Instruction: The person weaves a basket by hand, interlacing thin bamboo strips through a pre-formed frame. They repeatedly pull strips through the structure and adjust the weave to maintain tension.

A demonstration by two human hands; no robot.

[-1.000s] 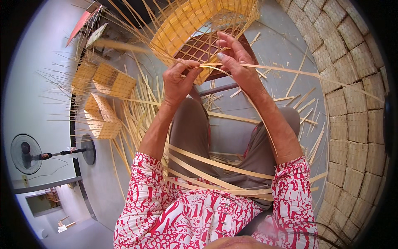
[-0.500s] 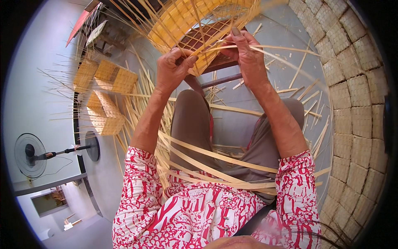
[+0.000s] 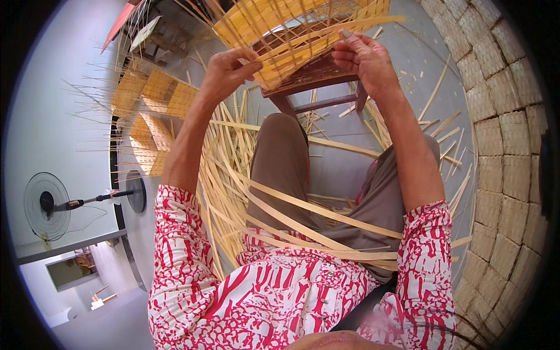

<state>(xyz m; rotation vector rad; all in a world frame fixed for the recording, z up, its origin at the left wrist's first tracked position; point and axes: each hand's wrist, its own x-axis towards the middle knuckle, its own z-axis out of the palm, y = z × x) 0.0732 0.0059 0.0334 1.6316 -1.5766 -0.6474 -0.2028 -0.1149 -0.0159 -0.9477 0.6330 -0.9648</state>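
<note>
A partly woven yellow bamboo basket (image 3: 245,24), with long upright stakes sticking out of its wall, rests on a dark reddish wooden stool (image 3: 318,76) in front of my knees. A flat bamboo strip (image 3: 382,21) runs along the near wall among the stakes, its loose end pointing right. At the wall's left end, my left hand (image 3: 228,71) pinches the strip between thumb and fingers. My right hand (image 3: 370,63) is closed at the near right side, thumb up against the strip and fingers curled beneath. What lies under those fingers is partly hidden.
Long loose bamboo strips (image 3: 303,224) lie across my lap and pile up by my left leg. Several woven pieces with spiky ends (image 3: 154,140) stand at left near a standing fan (image 3: 46,204). Stacked woven squares (image 3: 501,151) line the right side. Offcuts litter the floor.
My hands have moved apart, the left one leftward to the basket's end. The strip they held close together now lies along the near wall. The basket has shifted a little to the right.
</note>
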